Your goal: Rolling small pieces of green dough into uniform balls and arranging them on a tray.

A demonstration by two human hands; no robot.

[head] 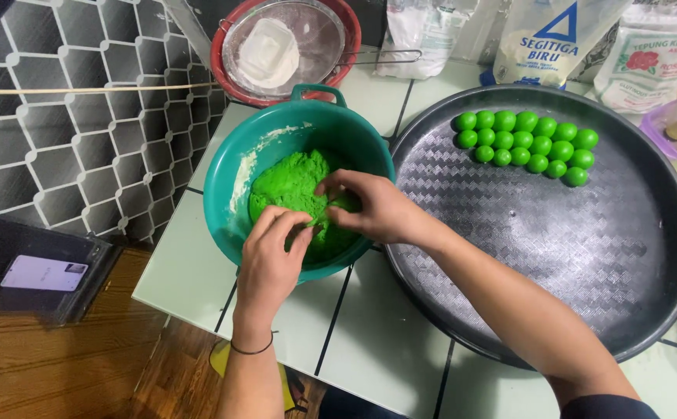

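Note:
A teal bowl (233, 167) on the white tiled counter holds a mass of bright green dough (292, 182). Both hands reach into it. My left hand (272, 256) comes from below with its fingertips pressed on the dough's near side. My right hand (369, 206) comes from the right and pinches a bit of dough at the lump's right edge. The fingertips of both hands meet over the same spot. To the right lies a large round dark tray (555, 256) with several small green dough balls (528, 143) in rows near its far edge.
A red basin with a metal sieve (288, 46) stands behind the bowl. Flour bags (555, 39) line the back. A small purple container (676, 128) sits at the right edge. A phone (43, 273) lies on a dark surface to the lower left.

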